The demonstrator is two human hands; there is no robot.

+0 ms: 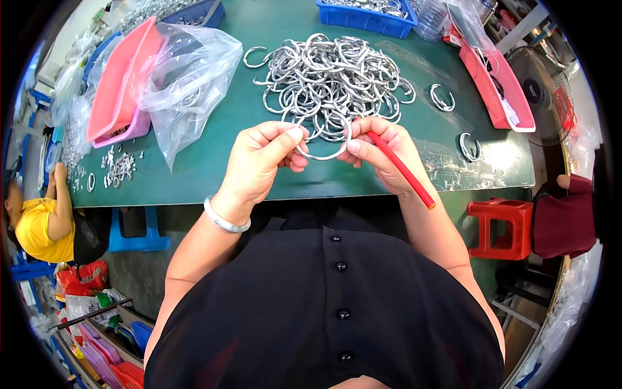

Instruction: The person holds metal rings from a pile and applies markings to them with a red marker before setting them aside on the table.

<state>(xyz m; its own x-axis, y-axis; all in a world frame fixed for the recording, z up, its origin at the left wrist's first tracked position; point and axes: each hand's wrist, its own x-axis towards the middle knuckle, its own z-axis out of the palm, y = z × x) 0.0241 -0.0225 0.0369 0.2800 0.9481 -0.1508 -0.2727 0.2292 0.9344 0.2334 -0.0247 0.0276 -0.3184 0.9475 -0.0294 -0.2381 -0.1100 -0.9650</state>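
Observation:
Between my two hands, above the front part of the green table, a silver open bangle (322, 157) is held by its sides. My left hand (259, 155) pinches one side between thumb and fingers. With thumb and fingertips, my right hand (387, 150) grips the other side. A slim red pencil-like stick (407, 174) also rests in my right hand, slanting down toward the wrist. Just beyond my fingers lies a heap of similar silver bangles (334, 78). Two loose groups, an upper bangle (443, 98) and a lower bangle (470, 148), lie to the right.
Left are stacked pink trays (123, 84), a clear plastic bag (194, 84) and small metal pieces (121, 168). A blue bin (369, 18) stands at the back; a pink basket (499, 91) is right. A red stool (499, 227) and people (45, 223) flank the table (214, 175).

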